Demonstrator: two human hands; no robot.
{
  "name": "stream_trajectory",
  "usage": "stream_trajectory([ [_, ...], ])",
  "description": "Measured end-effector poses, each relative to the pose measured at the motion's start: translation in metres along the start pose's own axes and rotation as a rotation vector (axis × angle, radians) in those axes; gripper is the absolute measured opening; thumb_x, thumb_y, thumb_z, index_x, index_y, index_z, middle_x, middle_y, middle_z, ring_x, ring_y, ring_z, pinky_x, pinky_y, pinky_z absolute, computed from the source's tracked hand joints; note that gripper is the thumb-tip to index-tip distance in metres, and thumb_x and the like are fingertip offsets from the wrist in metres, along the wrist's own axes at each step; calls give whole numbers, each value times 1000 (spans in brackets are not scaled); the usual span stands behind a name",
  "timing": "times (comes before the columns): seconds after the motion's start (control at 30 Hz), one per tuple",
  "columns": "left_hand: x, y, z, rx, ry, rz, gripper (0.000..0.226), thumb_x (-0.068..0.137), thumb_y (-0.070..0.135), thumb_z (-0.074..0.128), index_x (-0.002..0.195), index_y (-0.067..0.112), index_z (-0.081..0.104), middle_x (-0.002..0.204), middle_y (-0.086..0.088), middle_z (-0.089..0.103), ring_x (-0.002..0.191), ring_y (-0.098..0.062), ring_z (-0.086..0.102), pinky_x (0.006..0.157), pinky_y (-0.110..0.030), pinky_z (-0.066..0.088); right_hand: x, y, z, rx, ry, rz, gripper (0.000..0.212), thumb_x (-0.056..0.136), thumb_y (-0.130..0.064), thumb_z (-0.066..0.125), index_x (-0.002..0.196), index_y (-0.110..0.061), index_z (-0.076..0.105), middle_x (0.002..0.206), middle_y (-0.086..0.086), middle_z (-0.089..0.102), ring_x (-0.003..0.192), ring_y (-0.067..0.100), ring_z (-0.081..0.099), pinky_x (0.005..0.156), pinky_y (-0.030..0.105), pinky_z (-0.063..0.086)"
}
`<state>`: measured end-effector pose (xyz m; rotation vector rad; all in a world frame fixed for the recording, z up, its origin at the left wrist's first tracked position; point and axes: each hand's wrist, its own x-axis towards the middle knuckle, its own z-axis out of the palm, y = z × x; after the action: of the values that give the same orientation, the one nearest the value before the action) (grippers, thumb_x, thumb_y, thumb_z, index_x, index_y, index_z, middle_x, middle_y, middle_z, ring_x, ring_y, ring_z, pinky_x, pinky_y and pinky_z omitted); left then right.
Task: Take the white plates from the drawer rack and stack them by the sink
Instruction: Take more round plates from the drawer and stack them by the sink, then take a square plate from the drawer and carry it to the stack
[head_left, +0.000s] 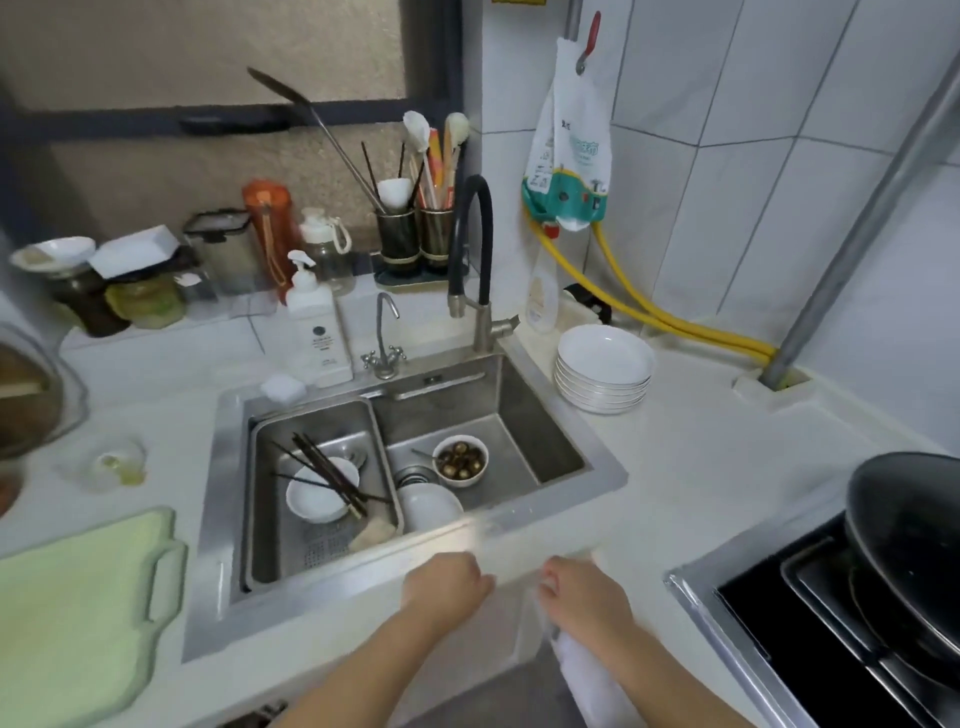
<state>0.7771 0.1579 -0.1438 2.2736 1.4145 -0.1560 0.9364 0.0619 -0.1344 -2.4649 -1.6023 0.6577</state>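
— Nearest the lens? Two bare forearms, reaching in from below toward the counter's (691, 483) front edge.

— And the left hand (447, 584)? Curled into a loose fist at the edge in front of the sink (519, 395); nothing seen in it.

— The right hand (582, 587)? Bent over something white and blurred (587, 670) running down below the wrist. Could have been a plate; could not tell. Fingers (550, 577) curled, grip itself hidden.

— Where was the stack of plates (605, 369)? Well apart from both hands, on the counter by the sink's far right corner, just right of the tap (470, 270). Untouched by either hand.

— Anything between? Sink basin with white bowls, chopsticks (327, 480) and a bowl of brown round things (461, 460).

— To the sides? Green board (72, 613) at left, black pan (904, 545) on the hob at right.
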Motion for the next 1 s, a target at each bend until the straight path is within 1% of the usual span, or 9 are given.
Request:
stream_trajectory([
  [0.1, -42, -8, 23, -51, -25, -72, 41, 84, 48, 44, 101, 18, 65, 113, -2, 68, 106, -24, 61, 86, -32, 48, -27, 4, 17, -9, -48, -50, 27, 93, -31, 40, 107, -19, 59, 111, 4, 66, 109, 23, 60, 84, 28, 47],
  [0.3, -135, -45, 64, -126, -108, -286, 37, 85, 50, 44, 98, 21, 63, 112, -5, 66, 106, -26, 61, 86, -35, 47, -77, -11, 60, -78, -194, -167, 27, 92, -34, 42, 106, -21, 62, 113, 0, 66, 110, 21, 60, 87, 30, 47],
  [0.47, -190, -86, 66, -147, -62, -418, 36, 86, 46, 43, 96, 19, 64, 107, -5, 68, 101, -27, 62, 81, -33, 49, -99, -49, 89, -152, -286, -292, 27, 91, -26, 40, 100, -19, 64, 108, 2, 68, 105, 22, 62, 80, 28, 47],
  [0.57, -218, -116, 63, -183, -17, -515, 40, 86, 51, 43, 93, 19, 64, 104, -4, 69, 100, -26, 63, 82, -32, 49, -107, -83, 103, -183, -356, -356, 22, 90, -31, 42, 93, -22, 62, 111, 2, 68, 106, 22, 62, 77, 26, 46],
  [0.67, -245, -150, 60, -235, 25, -603, 44, 86, 55, 41, 94, 19, 65, 102, -1, 69, 98, -24, 64, 81, -31, 49, -114, -124, 121, -211, -393, -432, 25, 88, -35, 44, 95, -19, 63, 110, 7, 68, 102, 25, 62, 78, 30, 47],
  [0.73, -264, -175, 58, -280, 47, -651, 42, 86, 55, 42, 92, 20, 65, 99, 0, 69, 96, -22, 64, 81, -30, 49, -121, -156, 134, -233, -428, -483, 23, 88, -33, 42, 86, -20, 60, 104, 9, 68, 93, 26, 61, 71, 30, 42],
  [0.87, -296, -234, 51, -335, 61, -705, 36, 87, 53, 43, 88, 23, 64, 92, 3, 70, 87, -19, 64, 73, -28, 47, -136, -222, 166, -234, -452, -529, 19, 89, -28, 39, 75, -22, 51, 91, 8, 65, 92, 27, 62, 67, 29, 36],
  [0.93, -309, -268, 47, -343, 63, -716, 34, 87, 53, 43, 87, 25, 63, 89, 4, 68, 84, -18, 63, 69, -27, 45, -145, -254, 183, -205, -462, -521, 28, 91, -30, 39, 64, -22, 38, 71, 0, 53, 80, 24, 55, 66, 30, 35],
  [1.0, -320, -303, 44, -352, 42, -720, 33, 87, 53, 43, 81, 26, 60, 85, 5, 66, 83, -18, 64, 68, -26, 45, -153, -282, 201, -177, -480, -508, 35, 92, -29, 40, 59, -25, 30, 62, -6, 38, 74, 20, 46, 63, 30, 33],
])
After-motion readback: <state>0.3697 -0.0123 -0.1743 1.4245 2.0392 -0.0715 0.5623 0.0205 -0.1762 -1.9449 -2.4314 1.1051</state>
